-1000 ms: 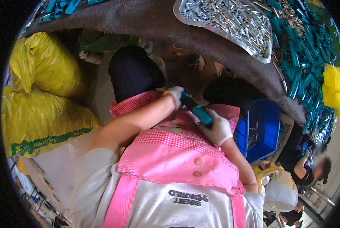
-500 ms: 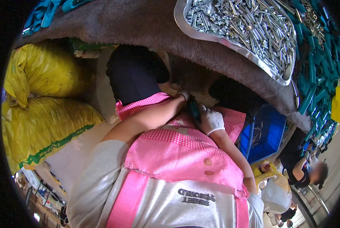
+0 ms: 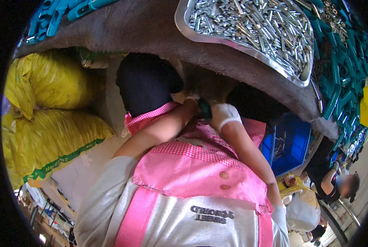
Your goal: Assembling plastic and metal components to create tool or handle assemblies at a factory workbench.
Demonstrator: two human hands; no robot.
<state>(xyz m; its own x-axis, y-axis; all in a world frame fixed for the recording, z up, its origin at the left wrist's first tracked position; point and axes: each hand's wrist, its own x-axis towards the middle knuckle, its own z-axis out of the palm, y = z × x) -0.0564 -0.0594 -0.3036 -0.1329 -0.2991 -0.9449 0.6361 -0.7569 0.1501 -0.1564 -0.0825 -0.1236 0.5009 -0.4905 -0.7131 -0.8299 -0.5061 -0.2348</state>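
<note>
Low in front of my lap, in shadow, both hands meet around a dark teal plastic part (image 3: 204, 109). My left hand (image 3: 190, 103) is closed at the part's left side, and its fingers are mostly hidden. White-gloved, my right hand (image 3: 225, 115) is closed against the right side of the part, the back of the glove showing and the fingertips out of sight. The lower end of the part cannot be made out. Beneath my wrists lies a pink checked apron (image 3: 200, 152).
Ahead, a brown cloth-covered table (image 3: 122, 29) bears a metal tray (image 3: 241, 46) of small metal pins. Teal plastic parts (image 3: 336, 82) are heaped at right, others (image 3: 54, 18) at far left. Yellow sacks (image 3: 56, 140) stand left, a blue crate (image 3: 291, 144) right. Another person (image 3: 332, 181) works at far right.
My right hand has turned, so its curled fingers are now less visible. The teal part has shifted slightly left and shows less of its length. The view has tilted slightly.
</note>
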